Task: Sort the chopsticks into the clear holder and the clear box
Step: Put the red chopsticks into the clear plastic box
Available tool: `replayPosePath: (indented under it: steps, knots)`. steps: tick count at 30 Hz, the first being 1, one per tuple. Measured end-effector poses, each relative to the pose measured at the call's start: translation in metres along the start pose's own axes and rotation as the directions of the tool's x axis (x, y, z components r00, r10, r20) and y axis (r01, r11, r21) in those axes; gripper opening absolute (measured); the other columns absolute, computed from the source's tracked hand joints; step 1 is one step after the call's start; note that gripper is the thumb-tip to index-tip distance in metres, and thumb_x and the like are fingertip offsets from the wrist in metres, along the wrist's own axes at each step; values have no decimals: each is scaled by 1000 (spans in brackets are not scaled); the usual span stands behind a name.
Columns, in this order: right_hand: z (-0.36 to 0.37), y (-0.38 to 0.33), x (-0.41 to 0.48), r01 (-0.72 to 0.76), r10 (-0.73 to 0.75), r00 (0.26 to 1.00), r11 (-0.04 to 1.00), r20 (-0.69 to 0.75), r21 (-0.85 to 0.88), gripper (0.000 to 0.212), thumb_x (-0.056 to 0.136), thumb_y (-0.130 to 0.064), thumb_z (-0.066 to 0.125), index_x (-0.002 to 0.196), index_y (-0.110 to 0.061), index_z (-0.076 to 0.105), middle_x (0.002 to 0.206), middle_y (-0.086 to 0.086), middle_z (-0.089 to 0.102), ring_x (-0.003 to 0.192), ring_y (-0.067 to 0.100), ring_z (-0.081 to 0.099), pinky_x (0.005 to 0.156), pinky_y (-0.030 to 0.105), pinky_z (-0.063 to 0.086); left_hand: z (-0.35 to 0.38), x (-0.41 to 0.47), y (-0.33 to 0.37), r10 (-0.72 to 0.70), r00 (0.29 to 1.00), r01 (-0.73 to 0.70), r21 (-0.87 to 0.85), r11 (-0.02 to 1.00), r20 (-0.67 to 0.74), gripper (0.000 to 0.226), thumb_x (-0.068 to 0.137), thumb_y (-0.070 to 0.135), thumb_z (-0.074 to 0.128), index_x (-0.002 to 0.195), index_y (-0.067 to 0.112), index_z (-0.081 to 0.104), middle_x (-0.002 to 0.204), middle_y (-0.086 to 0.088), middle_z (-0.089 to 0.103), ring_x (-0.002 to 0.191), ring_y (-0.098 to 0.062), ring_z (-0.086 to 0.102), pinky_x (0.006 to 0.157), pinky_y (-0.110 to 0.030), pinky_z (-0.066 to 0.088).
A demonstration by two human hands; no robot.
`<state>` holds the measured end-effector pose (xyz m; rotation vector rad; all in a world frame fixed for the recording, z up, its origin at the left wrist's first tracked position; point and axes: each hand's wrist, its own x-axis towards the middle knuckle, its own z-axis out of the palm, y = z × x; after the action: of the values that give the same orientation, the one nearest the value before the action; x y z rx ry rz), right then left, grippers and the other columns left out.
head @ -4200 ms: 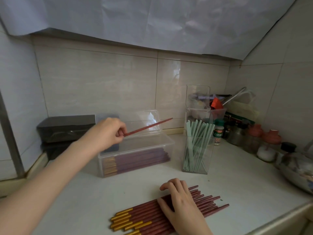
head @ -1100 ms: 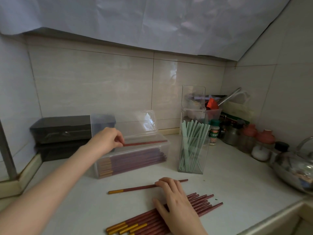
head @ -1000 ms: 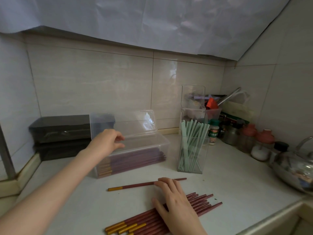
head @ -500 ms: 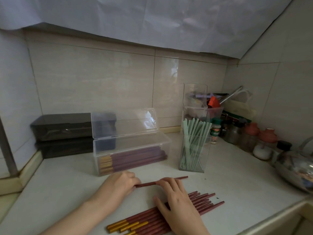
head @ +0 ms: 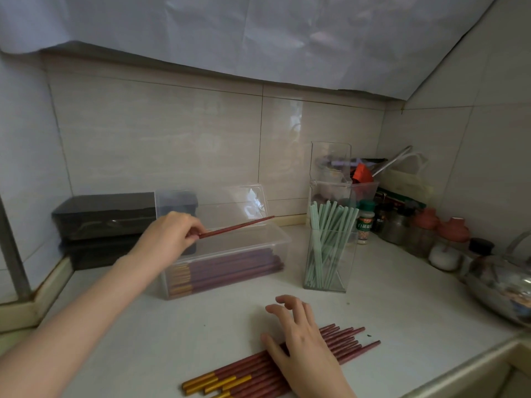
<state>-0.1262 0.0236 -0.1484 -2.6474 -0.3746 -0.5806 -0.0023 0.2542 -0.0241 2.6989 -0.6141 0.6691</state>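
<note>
My left hand pinches one red chopstick by its end and holds it slanting over the open clear box. Several red chopsticks with gold ends lie flat inside that box. My right hand rests flat, fingers spread, on a row of several red, gold-ended chopsticks at the counter's near edge. The tall clear holder stands right of the box with several pale green chopsticks upright in it.
A black box sits against the wall behind the clear box. Jars, a spice bottle and a second clear container crowd the back right corner. A metal kettle stands at the right edge. The counter's front lip runs bottom right.
My left hand picked the single red chopstick off the counter and carried it up over the clear box. My right hand stayed on the row, its fingers now lifted slightly.
</note>
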Motion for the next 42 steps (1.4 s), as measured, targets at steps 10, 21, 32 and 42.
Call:
replayPosePath:
  steps: [10,21,32,42]
  knots:
    - [-2,0,0,42,-42,999,999,-12,1,62,79,-58,16,129,-29,39,130,-15,30,121,0,24,98,13,26,16,-55,42,83,985,-45,-241,969,151,12,83,29,67,94,30,72,93,18,66,87,1,61,75,-12,44]
    - [2,3,0,53,-50,997,998,-53,42,58,81,-55,25,128,-25,44,126,-13,36,118,-1,27,97,13,25,32,-101,70,133,775,180,-418,891,618,12,76,28,74,84,33,69,81,14,69,71,5,62,67,-11,49]
    - [-2,-2,-1,22,-18,998,998,-68,57,63,79,-62,24,136,-36,19,125,-18,17,121,-4,15,100,13,17,8,-65,40,-26,866,210,-316,925,500,14,80,16,70,81,29,66,83,5,68,66,1,61,64,-13,50]
    - [6,3,1,97,-96,995,994,-32,52,32,87,-47,33,98,-27,56,100,-16,46,97,1,40,89,21,32,-13,13,22,-132,989,143,-223,964,64,8,80,11,71,86,16,71,74,5,63,69,-8,57,58,-15,37]
